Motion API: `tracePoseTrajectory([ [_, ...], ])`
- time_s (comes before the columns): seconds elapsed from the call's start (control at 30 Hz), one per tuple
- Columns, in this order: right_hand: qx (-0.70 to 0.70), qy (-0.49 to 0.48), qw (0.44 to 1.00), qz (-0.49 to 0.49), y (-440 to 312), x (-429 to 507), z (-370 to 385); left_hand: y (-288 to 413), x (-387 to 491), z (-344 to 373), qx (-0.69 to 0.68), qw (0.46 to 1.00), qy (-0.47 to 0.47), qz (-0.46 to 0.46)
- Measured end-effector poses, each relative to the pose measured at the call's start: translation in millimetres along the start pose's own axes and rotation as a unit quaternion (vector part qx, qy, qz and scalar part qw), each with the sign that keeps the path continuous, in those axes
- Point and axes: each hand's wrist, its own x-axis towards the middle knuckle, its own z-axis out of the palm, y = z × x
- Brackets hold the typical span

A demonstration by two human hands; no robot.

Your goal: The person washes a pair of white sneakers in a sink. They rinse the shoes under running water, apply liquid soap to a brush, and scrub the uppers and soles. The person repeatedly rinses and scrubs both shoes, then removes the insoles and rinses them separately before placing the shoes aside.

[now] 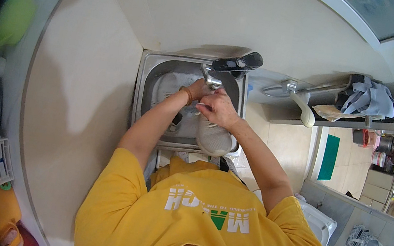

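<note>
A pale mesh sneaker (214,139) rests toe toward me over the near right side of a stainless steel sink (140,94). My right hand (221,108) is on its upper, thumb and fingers closed around a thin white piece that looks like a shoelace. Beneath the spout of the black and chrome tap (234,64), my left hand (198,90) is at the shoe's far end; its fingers are mostly hidden. Another pale shape, perhaps a second shoe (166,84), lies in the basin's left part. A small dark object (177,120) is beside my left forearm.
A tiled wall (206,16) rises behind the sink, with another surface close on the left. To the right, a hand shower (301,108) hangs by a rail holding grey cloths (369,98). A white toilet (316,221) stands farther right, near a doorway with a green mat (329,158).
</note>
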Motion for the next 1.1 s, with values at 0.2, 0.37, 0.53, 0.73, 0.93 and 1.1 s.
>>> tracePoseTrajectory([
  [0.2, -0.04, 0.05, 0.997, 0.041, -4, -2, -15, -17, -19, 11, -0.155, 0.979, 0.121, -0.06],
  [0.37, -0.112, 0.044, 0.988, -0.097, -10, 0, -11, -15, -35, 18, -0.607, 0.74, 0.069, -0.283],
  [0.53, -0.063, 0.139, 0.988, -0.025, 3, -9, -6, -4, -38, 22, -0.458, 0.761, 0.427, -0.17],
  [0.73, 0.078, 0.196, 0.963, 0.17, 25, -19, 32, 30, -53, 17, -0.183, 0.77, 0.61, -0.041],
  [0.93, 0.413, 0.184, 0.76, 0.467, 36, -1, 78, 61, -65, 24, -0.028, 0.794, 0.608, -0.012],
  [1.1, 0.394, 0.338, 0.755, 0.401, 35, 10, 103, 68, -72, 17, 0.133, 0.778, 0.6, 0.127],
])
